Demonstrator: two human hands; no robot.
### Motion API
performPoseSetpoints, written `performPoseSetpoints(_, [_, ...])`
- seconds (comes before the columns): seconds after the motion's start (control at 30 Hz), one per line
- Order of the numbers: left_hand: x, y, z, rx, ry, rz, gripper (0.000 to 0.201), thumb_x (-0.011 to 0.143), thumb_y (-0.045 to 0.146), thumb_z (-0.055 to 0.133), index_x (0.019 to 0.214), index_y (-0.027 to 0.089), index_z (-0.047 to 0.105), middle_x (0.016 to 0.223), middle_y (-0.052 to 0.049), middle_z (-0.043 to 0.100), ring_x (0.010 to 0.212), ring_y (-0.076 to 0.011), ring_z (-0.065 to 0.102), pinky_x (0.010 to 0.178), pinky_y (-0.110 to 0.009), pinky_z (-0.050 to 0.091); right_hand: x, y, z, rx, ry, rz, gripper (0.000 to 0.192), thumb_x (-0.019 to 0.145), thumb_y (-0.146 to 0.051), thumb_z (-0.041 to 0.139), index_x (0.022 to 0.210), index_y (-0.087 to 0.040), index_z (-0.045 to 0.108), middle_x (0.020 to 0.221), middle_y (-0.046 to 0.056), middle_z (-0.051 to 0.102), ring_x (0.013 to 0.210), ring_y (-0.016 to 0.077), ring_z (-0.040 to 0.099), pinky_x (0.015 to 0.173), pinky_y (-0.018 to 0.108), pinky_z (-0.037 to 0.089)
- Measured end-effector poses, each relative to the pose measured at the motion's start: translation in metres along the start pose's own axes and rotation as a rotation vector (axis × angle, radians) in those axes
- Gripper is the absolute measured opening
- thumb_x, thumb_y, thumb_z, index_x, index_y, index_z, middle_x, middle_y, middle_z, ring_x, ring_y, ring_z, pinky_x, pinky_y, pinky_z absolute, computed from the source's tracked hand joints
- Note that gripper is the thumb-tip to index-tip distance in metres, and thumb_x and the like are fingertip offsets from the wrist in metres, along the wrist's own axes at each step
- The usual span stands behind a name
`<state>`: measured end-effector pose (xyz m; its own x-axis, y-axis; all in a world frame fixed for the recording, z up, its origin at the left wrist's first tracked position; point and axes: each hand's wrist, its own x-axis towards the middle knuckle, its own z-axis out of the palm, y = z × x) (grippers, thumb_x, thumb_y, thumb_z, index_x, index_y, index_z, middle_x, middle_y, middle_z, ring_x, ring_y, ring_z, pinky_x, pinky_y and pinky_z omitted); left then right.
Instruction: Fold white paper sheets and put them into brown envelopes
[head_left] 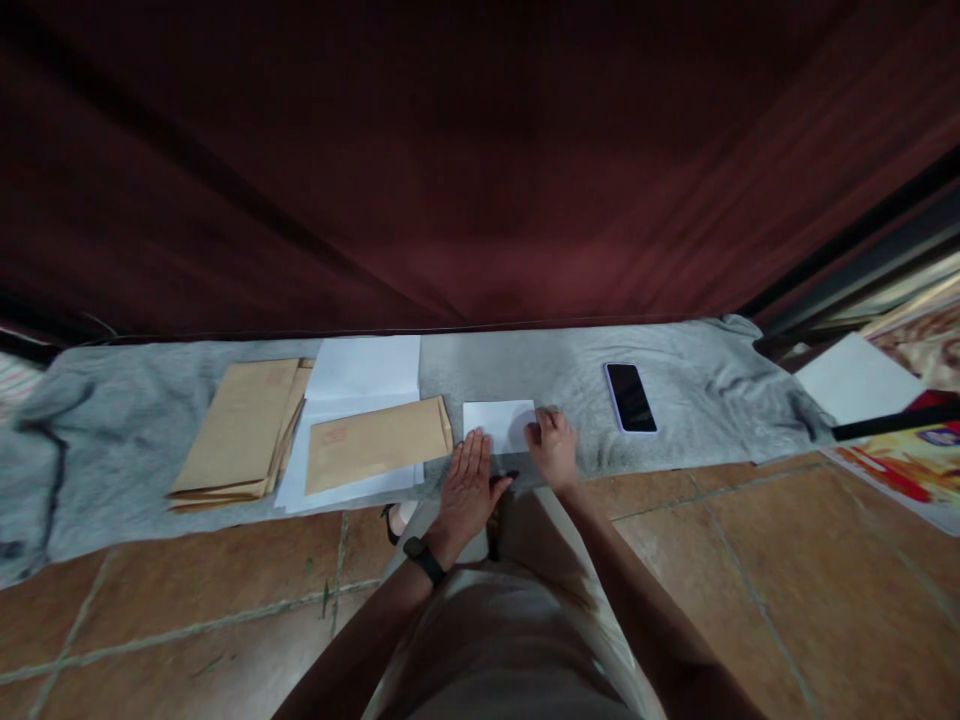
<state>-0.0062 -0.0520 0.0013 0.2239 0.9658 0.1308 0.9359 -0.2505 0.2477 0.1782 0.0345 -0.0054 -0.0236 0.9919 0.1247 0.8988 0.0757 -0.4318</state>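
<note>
— Both hands first: what is each grip doing?

— Left hand (471, 480) lies flat and open, fingers together, its fingertips at the near left corner of the white folded sheet (498, 423). Right hand (553, 447) has its fingers curled down onto the right edge of that sheet; whether they pinch the paper or only press it I cannot tell. A black band (424, 559) sits on my left wrist.

— Where does the sheet lie?

— On the grey cloth (540, 375) spread over the tiled floor (750, 580), straight ahead of me, between my two hands and touching both.

— Any writing to read?

— Only a reddish mark on the brown envelope (377, 443) just left of my left hand; it is too blurred to read. That envelope rests on white sheets (365, 372), and a stack of brown envelopes (241, 430) lies beside them, further left.

— And to the right?

— A dark phone (630, 397), screen blank, lies well apart from my right hand. At the far right a white sheet (855, 380) and a colourful printed piece (907, 465) are cut off by the frame edge; its print is illegible. A dark red curtain (465, 160) fills the background.
</note>
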Motion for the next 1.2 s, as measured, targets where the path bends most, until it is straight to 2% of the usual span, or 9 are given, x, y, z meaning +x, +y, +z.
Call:
performPoseSetpoints(0.13, [0.000,0.000,0.000,-0.011,0.003,-0.004,0.076,0.101,0.048,0.043,0.161,0.008,0.020,0.164,-0.022,0.031,0.155,-0.0315,0.024,0.124,-0.053,0.029,0.013,-0.009,-0.002,0.093,-0.062,0.136,0.030,0.094,-0.029,0.052,0.118,-0.018,0.067,0.101,0.012,0.071,0.093,0.0249,0.066,0.086,0.034,0.048])
performPoseSetpoints(0.3, [0.000,0.002,-0.003,-0.037,0.012,-0.008,0.075,0.101,0.049,0.042,0.161,0.009,0.020,0.164,-0.022,0.030,0.155,-0.0323,0.023,0.124,-0.054,0.029,0.023,-0.004,-0.003,0.329,-0.135,0.241,0.016,0.086,-0.032,0.059,0.092,-0.021,0.067,0.078,0.003,0.069,0.075,0.0205,0.064,0.072,0.030,0.047])
performPoseSetpoints(0.47, [0.003,0.010,-0.003,-0.036,-0.017,-0.019,0.075,0.101,0.050,0.040,0.160,0.007,0.023,0.164,-0.022,0.030,0.155,-0.0322,0.022,0.125,-0.054,0.026,0.025,0.003,-0.006,0.413,-0.107,0.238,0.012,0.081,-0.033,0.058,0.079,-0.022,0.061,0.074,0.001,0.065,0.077,0.0194,0.063,0.072,0.029,0.048])
performPoseSetpoints(0.63, [0.003,0.012,0.000,-0.017,0.015,-0.032,0.076,0.101,0.049,0.041,0.162,0.009,0.019,0.164,-0.021,0.031,0.155,-0.0322,0.025,0.125,-0.055,0.026,0.022,0.002,-0.007,0.474,-0.075,0.187,0.016,0.079,-0.034,0.056,0.089,-0.023,0.061,0.081,0.001,0.065,0.084,0.0198,0.062,0.079,0.031,0.050])
performPoseSetpoints(0.83, [0.000,0.011,0.002,0.020,0.021,-0.012,0.075,0.100,0.047,0.044,0.160,0.006,0.023,0.164,-0.021,0.031,0.155,-0.0309,0.024,0.126,-0.052,0.025,0.019,-0.005,0.001,0.668,-0.124,0.322,0.040,0.078,-0.034,0.059,0.115,-0.020,0.059,0.070,-0.004,0.062,0.063,0.0175,0.059,0.062,0.029,0.048])
performPoseSetpoints(0.97, [0.002,0.012,0.003,0.045,0.043,-0.016,0.073,0.101,0.046,0.043,0.159,0.004,0.024,0.164,-0.022,0.031,0.155,-0.0309,0.023,0.125,-0.053,0.026,0.022,-0.006,0.006,0.842,-0.062,0.293,0.054,0.077,-0.028,0.059,0.129,-0.018,0.056,0.072,-0.002,0.065,0.063,0.0171,0.059,0.060,0.028,0.048])
performPoseSetpoints(1.2, [0.025,0.019,0.002,0.005,0.079,0.006,0.074,0.102,0.048,0.042,0.159,0.005,0.023,0.165,-0.022,0.029,0.155,-0.0309,0.022,0.124,-0.052,0.028,0.043,0.011,-0.002,0.919,0.003,0.315,0.053,0.078,-0.029,0.059,0.128,-0.013,0.058,0.082,0.003,0.070,0.067,0.0185,0.063,0.061,0.029,0.052])
